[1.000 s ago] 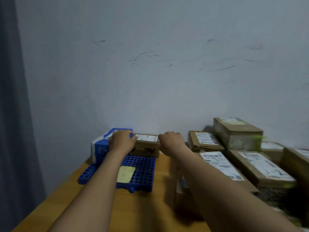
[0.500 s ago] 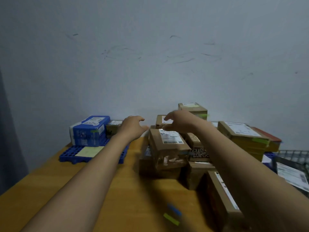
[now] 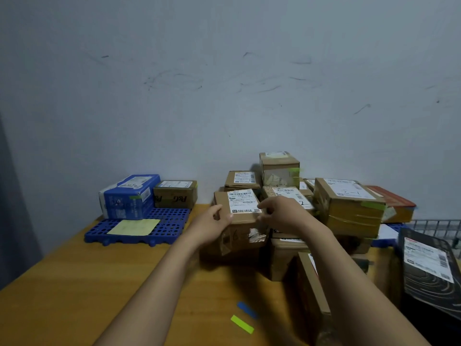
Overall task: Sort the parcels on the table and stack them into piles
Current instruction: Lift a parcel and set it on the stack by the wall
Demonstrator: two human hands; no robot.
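A brown cardboard parcel (image 3: pixel 241 203) with a white label lies on top of a heap of parcels in the middle of the wooden table (image 3: pixel 74 283). My left hand (image 3: pixel 212 227) grips its left side. My right hand (image 3: pixel 282 212) holds its right edge, fingers curled at the label's corner. On a blue plastic pallet (image 3: pixel 167 228) at the left stand a blue parcel (image 3: pixel 129 196) and a brown P&G box (image 3: pixel 175 194), side by side against the wall. Several more brown boxes are piled behind and to the right, among them a large taped box (image 3: pixel 349 208).
A yellow note (image 3: pixel 134 226) lies on the pallet. A flat red parcel (image 3: pixel 396 203), a black bag parcel (image 3: pixel 429 268) and a wire basket (image 3: pixel 434 226) are at the right. Blue tape (image 3: pixel 245 308) and green tape (image 3: pixel 242 323) strips lie on the near table.
My hands left the parcels on the blue pallet, swung right to the heap, and now both hold the labelled brown parcel. The view turned right with them.
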